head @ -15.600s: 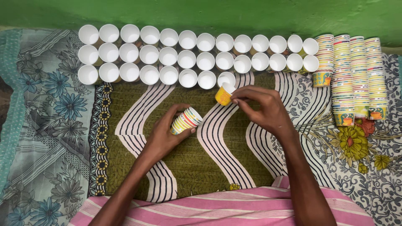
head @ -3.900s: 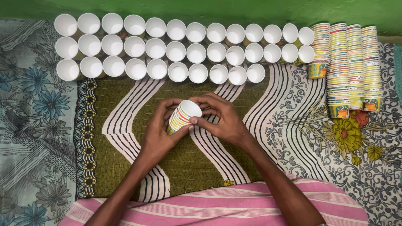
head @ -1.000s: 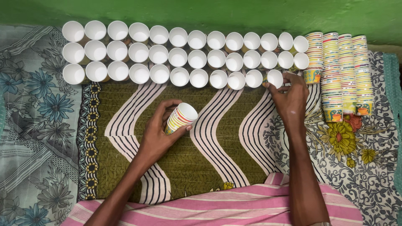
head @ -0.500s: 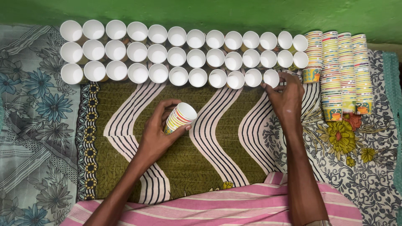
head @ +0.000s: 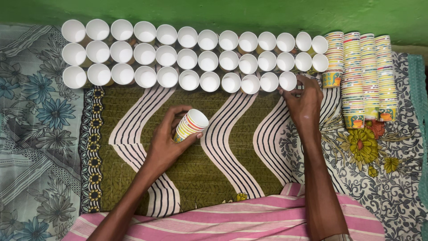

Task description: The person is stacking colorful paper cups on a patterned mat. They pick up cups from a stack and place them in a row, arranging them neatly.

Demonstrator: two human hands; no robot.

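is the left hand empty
No, the left hand grips a short nested stack of paper cups, tilted, above the patterned cloth.

Thirty-seven open paper cups (head: 208, 61) stand upright in three rows beyond the two hands. The far row (head: 187, 37) has thirteen cups and the middle row (head: 166, 56) has thirteen. The near row (head: 189, 80) has eleven, and its last cup (head: 288, 81) is at the fingertips of the right hand (head: 305, 100). Four long stacks (head: 369, 76) of nested cups lie side by side just to the right of that hand; the cups in each are too many and too tightly packed to count. One short stack (head: 191, 125) is in the left hand (head: 169, 143), its cups also too close to count.
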